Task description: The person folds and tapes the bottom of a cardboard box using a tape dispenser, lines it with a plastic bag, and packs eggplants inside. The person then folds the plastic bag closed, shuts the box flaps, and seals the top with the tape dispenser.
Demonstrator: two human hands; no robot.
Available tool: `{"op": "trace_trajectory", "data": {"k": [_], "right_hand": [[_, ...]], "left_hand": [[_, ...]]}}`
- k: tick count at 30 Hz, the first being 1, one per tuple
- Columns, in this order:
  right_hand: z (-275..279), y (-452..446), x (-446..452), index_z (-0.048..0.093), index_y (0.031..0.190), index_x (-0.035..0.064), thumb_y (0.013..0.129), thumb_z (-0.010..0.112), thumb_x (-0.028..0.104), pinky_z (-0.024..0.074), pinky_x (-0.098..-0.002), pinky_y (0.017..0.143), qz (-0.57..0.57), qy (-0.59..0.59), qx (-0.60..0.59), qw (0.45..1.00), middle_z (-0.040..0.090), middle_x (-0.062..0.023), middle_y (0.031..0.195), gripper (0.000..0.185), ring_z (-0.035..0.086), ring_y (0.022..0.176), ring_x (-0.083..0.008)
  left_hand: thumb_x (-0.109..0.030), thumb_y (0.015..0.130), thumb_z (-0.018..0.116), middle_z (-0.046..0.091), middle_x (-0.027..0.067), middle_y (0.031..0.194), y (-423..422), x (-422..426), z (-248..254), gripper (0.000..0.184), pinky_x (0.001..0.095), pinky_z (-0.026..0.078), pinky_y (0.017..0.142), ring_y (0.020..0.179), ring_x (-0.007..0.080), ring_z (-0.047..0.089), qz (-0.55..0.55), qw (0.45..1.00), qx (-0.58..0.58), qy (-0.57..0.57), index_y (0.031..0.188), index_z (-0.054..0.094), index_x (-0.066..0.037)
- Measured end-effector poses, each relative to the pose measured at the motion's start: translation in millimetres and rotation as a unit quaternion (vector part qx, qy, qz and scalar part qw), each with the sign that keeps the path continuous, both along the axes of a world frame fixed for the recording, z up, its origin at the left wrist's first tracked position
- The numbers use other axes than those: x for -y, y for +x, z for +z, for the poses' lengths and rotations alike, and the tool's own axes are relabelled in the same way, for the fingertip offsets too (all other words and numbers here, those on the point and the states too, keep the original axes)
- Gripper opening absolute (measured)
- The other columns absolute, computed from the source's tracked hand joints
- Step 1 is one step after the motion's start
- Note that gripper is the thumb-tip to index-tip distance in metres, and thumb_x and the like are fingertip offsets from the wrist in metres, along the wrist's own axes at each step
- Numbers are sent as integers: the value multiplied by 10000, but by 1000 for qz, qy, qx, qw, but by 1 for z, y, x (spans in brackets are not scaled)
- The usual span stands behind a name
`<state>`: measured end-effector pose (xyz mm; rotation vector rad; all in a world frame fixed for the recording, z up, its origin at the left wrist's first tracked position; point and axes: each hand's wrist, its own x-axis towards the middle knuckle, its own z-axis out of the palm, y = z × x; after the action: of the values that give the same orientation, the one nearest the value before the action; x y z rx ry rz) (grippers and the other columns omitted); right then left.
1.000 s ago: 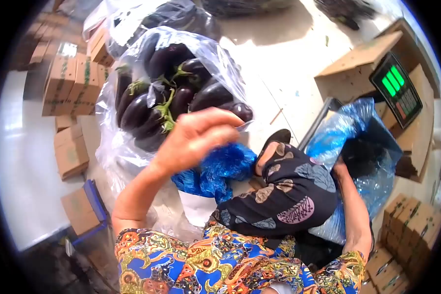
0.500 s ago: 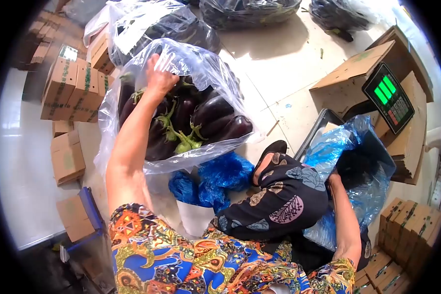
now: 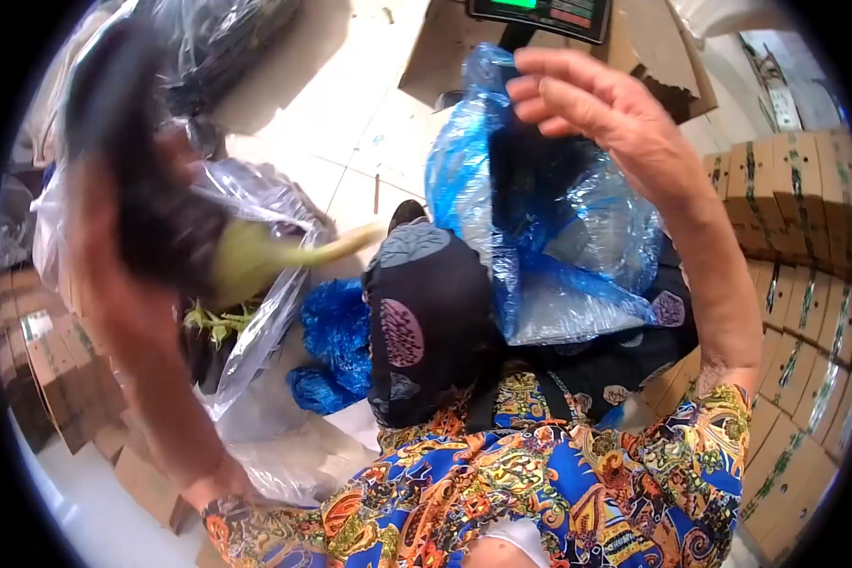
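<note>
In our left hand (image 3: 99, 227), blurred by motion, we grasp a dark eggplant (image 3: 166, 222), its green cap and pale stem pointing towards our lap. Half a second ago this hand was reaching into the clear bag (image 3: 263, 331); now it is up and out on our left side, and the eggplant is in the air in front of that bag, close to the camera. We cannot make out each finger through the blur.

Our right hand (image 3: 592, 109) has changed place too. It was low at the side of the blue bag (image 3: 464, 180); now it is raised over the bag's far edge, fingers spread and slightly bent, grasping nothing that we can see. We cannot tell whether the fingertips brush the film.

For the work, this means one eggplant is clear of its bag but not in the blue one, whose mouth gapes over our lap, dark inside. Our head has turned rightwards, so the black scale display (image 3: 540, 14) now sits at the top of the view. Crumpled blue plastic (image 3: 336, 331) lies beside our knee, and green caps (image 3: 220, 324) show in the clear bag.
</note>
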<state>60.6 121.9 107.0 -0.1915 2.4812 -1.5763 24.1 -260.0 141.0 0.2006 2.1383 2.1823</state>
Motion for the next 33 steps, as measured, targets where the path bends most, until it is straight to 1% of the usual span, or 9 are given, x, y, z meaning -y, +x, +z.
{"op": "trace_trajectory", "data": {"k": [7, 9, 13, 17, 20, 23, 26, 31, 33], "right_hand": [[9, 29, 12, 520, 1271, 20, 826, 761, 301, 459, -278, 941, -90, -153, 49, 983, 621, -66, 1116, 578, 596, 1034, -132], [-36, 31, -10, 539, 1173, 39, 811, 770, 292, 502, -276, 781, -143, -190, 134, 962, 613, -44, 966, 499, 610, 839, -128], [-127, 36, -31, 536, 1032, 64, 739, 804, 254, 466, -273, 658, -167, -153, 257, 940, 581, -24, 877, 440, 546, 726, -112], [-220, 34, -43, 576, 1102, -117, 696, 812, 322, 498, -378, 802, -288, 172, 232, 913, 652, -205, 987, 642, 620, 876, -298], [-253, 10, -46, 619, 1058, -121, 744, 768, 309, 487, -366, 843, -281, 61, 355, 890, 658, -232, 1031, 554, 621, 956, -299], [-248, 13, -31, 620, 1062, -78, 798, 731, 252, 466, -396, 702, -318, -41, 335, 886, 643, -214, 945, 438, 601, 799, -282], [-261, 13, -28, 631, 948, -55, 819, 735, 186, 417, -429, 421, -349, 121, 273, 888, 623, -171, 703, 293, 559, 474, -255], [-235, 27, -24, 593, 1256, 19, 816, 727, 342, 508, -400, 866, -341, 140, 382, 848, 644, -200, 1152, 562, 635, 1013, -314], [-244, 27, -33, 633, 1180, -2, 856, 690, 321, 512, -403, 863, -341, 41, 382, 858, 648, -209, 1137, 460, 638, 1004, -326]], "left_hand": [[-347, 966, 566, 641, 137, 1169, -24, -199, -33, 531, 310, 513, 874, 1068, 182, 606, -352, 925, -62, -130, 1363, 513, 1], [-337, 943, 570, 692, 199, 1027, -47, -197, -71, 488, 375, 538, 827, 933, 264, 685, -371, 892, -168, -199, 1273, 580, 23], [-334, 947, 559, 695, 163, 1048, -37, -170, -87, 460, 327, 549, 809, 924, 220, 686, -406, 896, 1, -178, 1255, 608, 5], [-345, 969, 553, 683, 134, 1071, -36, -135, -87, 462, 322, 521, 845, 993, 194, 648, -399, 886, 76, -223, 1294, 581, -18], [-271, 973, 543, 701, 139, 1058, -23, -109, -94, 404, 311, 530, 825, 935, 176, 654, -357, 907, 104, -200, 1268, 591, 2], [-221, 959, 557, 701, 143, 1050, -16, -90, -93, 383, 302, 515, 852, 966, 191, 656, -327, 909, 158, -205, 1262, 589, 12], [-177, 945, 563, 700, 143, 1054, -3, -68, -99, 377, 297, 496, 868, 966, 189, 647, -296, 916, 170, -211, 1268, 577, 18], [-234, 960, 576, 676, 133, 1086, 19, -39, -104, 409, 302, 497, 863, 981, 185, 636, -256, 921, 197, -216, 1298, 565, -4], [-188, 945, 579, 696, 128, 1062, 23, -32, -108, 387, 295, 485, 868, 989, 166, 624, -234, 922, 213, -222, 1285, 572, -2]]}}
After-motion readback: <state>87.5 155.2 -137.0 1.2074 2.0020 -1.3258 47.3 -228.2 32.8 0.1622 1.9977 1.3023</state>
